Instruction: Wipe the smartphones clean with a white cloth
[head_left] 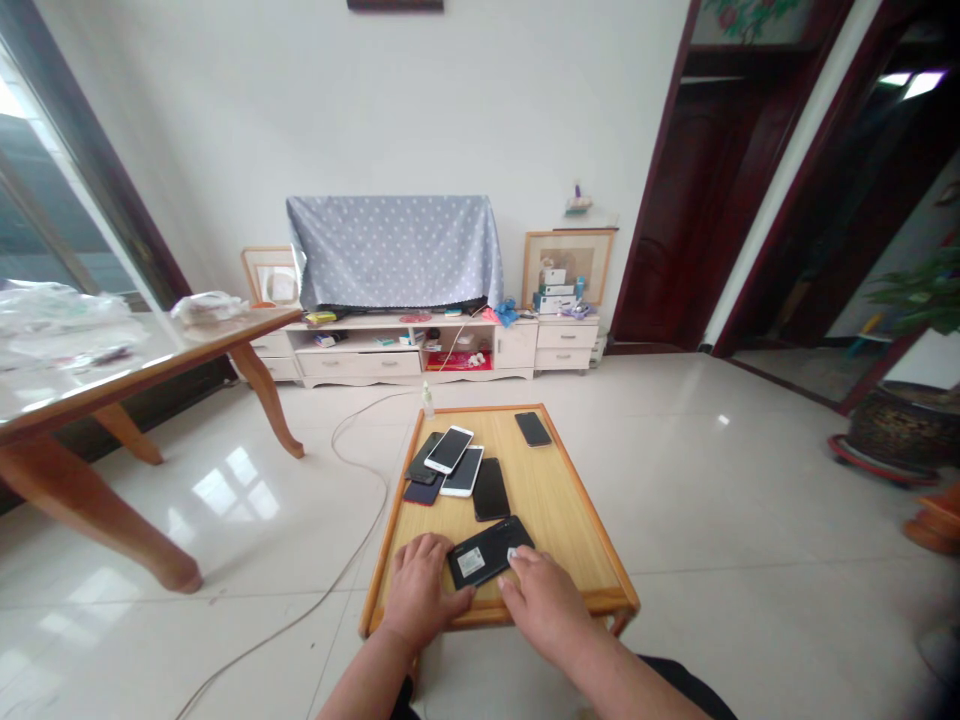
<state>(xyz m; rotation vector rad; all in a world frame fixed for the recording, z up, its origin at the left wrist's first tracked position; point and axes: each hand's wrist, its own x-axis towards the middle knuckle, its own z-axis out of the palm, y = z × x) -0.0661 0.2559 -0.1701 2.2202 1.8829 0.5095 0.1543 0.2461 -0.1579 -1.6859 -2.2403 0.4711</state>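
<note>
A black smartphone lies back side up near the front of the small wooden table, with a white label on its back. My left hand grips its left end, thumb along the near edge and fingers at the far corner. Pinched in the fingers of my right hand is a small white piece, possibly a wipe, against the phone's right part. Just beyond lies another black phone. To its left, two white phones overlap a dark phone and a blue one with a red edge.
One more dark phone sits at the table's far right corner. A small clear bottle stands at the far left edge. A cable runs across the floor on the left. A larger wooden table stands left, a white TV cabinet ahead.
</note>
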